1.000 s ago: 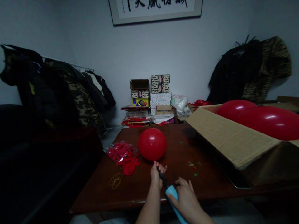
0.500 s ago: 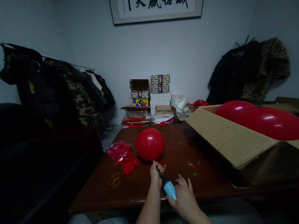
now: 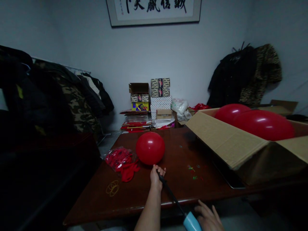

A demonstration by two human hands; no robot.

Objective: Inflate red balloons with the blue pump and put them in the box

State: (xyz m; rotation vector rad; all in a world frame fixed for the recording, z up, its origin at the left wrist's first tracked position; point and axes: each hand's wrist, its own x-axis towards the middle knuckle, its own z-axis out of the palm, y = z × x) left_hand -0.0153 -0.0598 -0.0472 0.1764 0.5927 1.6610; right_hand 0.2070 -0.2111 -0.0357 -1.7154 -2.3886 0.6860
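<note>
A round red balloon (image 3: 150, 148) sits inflated on the dark wooden table (image 3: 134, 195). My left hand (image 3: 156, 177) is closed around the balloon's neck and the tip of a hand pump. The pump's thin black rod (image 3: 170, 194) runs back to its light blue barrel (image 3: 191, 223). My right hand (image 3: 208, 218) grips that barrel at the bottom edge of the view, below the table's front edge, with the rod drawn far out.
An open cardboard box (image 3: 240, 146) at the right holds large red balloons (image 3: 263, 124). A bag of flat red balloons (image 3: 119, 158) and yellow rubber bands (image 3: 112, 188) lie left. Small boxes (image 3: 160, 96) are stacked by the wall; coats hang on both sides.
My right hand has pulled the blue barrel back toward me, so the black rod is now extended. The view has shifted slightly right. My left hand stays at the balloon's neck.
</note>
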